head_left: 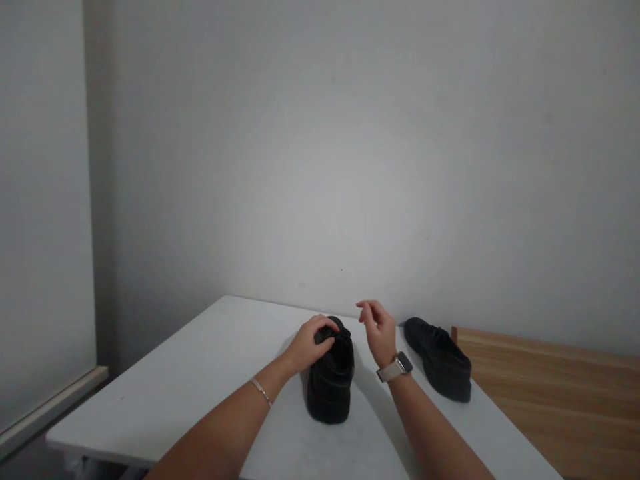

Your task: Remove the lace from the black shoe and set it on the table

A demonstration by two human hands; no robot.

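Note:
A black shoe (331, 380) stands on the white table (200, 380), heel toward me. My left hand (309, 341) rests on the front top of this shoe, its fingers curled and pressed around the lace area. My right hand (379, 327) is raised just to the right of the shoe, fingers loosely bent and apart, holding nothing I can see. That wrist carries a watch (395, 367), and a thin bracelet (261, 391) sits on my left wrist. A second black shoe (440, 359) lies further right on the same table, untouched.
A wooden table top (555, 393) adjoins the white table on the right. A plain grey wall rises close behind both. A light roller blind (45, 220) hangs at the left.

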